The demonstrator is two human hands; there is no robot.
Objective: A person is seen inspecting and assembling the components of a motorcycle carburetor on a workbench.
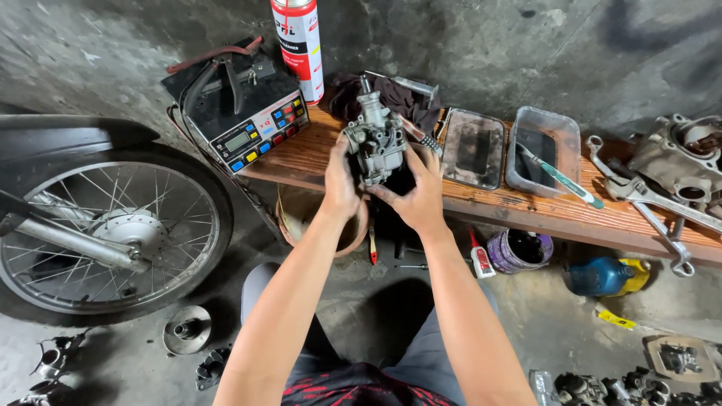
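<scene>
Both hands — left hand (342,184), right hand (420,197) — clamped round the carburetor (374,139), held just above the worktop (526,210) edge; best kept upright, grip steady — small parts could drop.

Materials and finishes, workshop scene.

Carburetor (374,139): cast metal, dull grey, matt and grimy, held between left hand (342,184) and right hand (417,197), both smudged dark. Table (526,214): bare wood plank, grain visible, worn and stained. Two trays (511,146): clear plastic, cloudy with residue. Wrenches (654,199): bright polished metal. Spray can (298,41): glossy painted metal. Rag (391,98): dark cloth, crumpled. Wheel (105,229): shiny metal spokes, matt rubber tyre. Floor (556,331) and wall (489,53): rough concrete, blotched.
</scene>
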